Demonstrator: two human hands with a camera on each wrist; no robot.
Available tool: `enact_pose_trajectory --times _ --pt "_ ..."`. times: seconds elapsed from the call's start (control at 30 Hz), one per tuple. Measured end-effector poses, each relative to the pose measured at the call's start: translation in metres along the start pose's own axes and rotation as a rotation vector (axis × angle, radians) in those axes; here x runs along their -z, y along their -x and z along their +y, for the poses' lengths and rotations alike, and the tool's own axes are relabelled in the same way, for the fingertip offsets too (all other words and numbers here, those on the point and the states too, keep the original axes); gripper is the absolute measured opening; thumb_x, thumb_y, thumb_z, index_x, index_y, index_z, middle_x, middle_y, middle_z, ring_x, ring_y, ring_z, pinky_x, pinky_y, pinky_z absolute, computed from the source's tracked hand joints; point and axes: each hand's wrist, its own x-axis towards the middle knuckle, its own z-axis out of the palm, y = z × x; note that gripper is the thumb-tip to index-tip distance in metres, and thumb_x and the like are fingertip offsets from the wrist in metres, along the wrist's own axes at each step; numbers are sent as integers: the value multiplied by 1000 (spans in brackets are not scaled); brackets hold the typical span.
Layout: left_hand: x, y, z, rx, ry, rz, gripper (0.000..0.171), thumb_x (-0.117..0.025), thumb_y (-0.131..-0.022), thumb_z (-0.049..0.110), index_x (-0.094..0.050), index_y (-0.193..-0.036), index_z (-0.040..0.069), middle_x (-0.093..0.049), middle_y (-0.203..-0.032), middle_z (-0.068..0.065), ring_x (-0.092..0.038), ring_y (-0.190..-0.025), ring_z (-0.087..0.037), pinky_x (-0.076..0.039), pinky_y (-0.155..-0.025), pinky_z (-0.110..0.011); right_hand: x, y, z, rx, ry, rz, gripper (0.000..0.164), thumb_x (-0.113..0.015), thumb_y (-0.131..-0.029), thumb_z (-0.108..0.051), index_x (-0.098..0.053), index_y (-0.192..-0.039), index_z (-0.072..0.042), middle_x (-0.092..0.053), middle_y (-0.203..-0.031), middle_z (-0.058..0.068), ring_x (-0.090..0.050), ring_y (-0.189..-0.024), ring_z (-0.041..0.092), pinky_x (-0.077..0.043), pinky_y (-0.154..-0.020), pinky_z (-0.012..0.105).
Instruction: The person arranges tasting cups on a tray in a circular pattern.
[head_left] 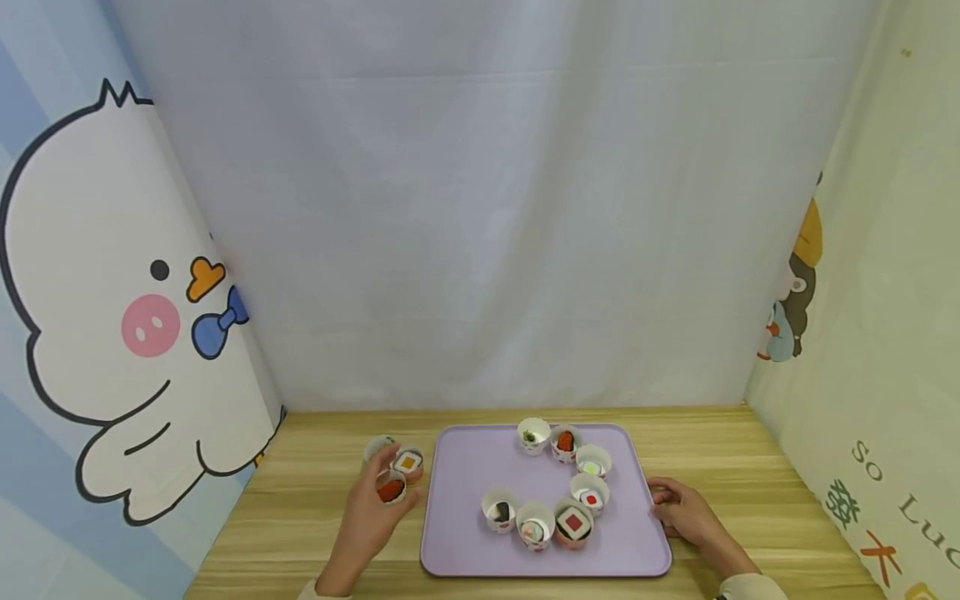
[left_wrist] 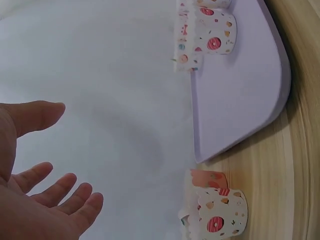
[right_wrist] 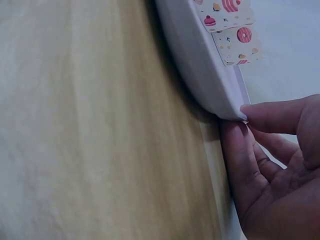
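Note:
A lilac tray point(head_left: 461, 479) lies on the wooden table, bearing several printed paper cups with toy-like sushi pieces in a curved row. Left of the tray stand three more cups: one with an orange-red filling point(head_left: 391, 490), one with a white piece with an orange square point(head_left: 408, 461), and a back cup point(head_left: 375, 446) partly hidden by fingers. My left hand point(head_left: 369, 512) is over this group, thumb and fingers spread, and the left wrist view shows nothing in its grasp. With thumb and fingers, my right hand point(right_wrist: 280, 150) pinches the tray's right rim.
On the tray, the row runs from a cup with a black-and-white piece point(head_left: 500, 512) at front left, past a white piece with a red square point(head_left: 574, 523), to a cup with green bits point(head_left: 533, 437) at the back. A pale curtain point(head_left: 480, 250) hangs behind the table.

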Motion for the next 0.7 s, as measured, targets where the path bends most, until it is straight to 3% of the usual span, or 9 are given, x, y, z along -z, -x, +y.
enact_pose_trajectory --times 0.1,0.3,0.5,0.7 --pt "5 0 -8 -11 -48 33 67 -79 -80 9 -48 -139 6 -54 -139 -23 -53 -127 -40 -45 -104 -52 0 1 -1 -1 -10 0 51 -61 -82 7 -50 -132 9 -56 -96 9 -57 -80 16 -55 -60 33" --pt "11 1 -17 39 -75 74 72 -81 -78 12 -46 -141 6 -49 -143 -23 -50 -129 -40 -42 -105 -56 0 2 -2 -9 -28 -3 51 -61 -82 8 -50 -131 10 -56 -94 7 -58 -79 16 -54 -59 32" --pt "12 1 -30 113 -14 62 82 -81 -78 11 -36 -145 -2 -41 -147 -29 -39 -137 -43 -34 -111 -60 0 1 -1 -12 -10 9 50 -62 -82 7 -51 -131 8 -56 -95 7 -58 -79 16 -53 -59 32" --pt "12 -1 -49 183 47 25 92 -81 -79 14 -25 -150 -2 -29 -154 -31 -28 -143 -47 -28 -115 -59 0 1 0 -2 -19 0 51 -61 -81 7 -50 -131 10 -56 -93 5 -58 -78 15 -54 -58 32"
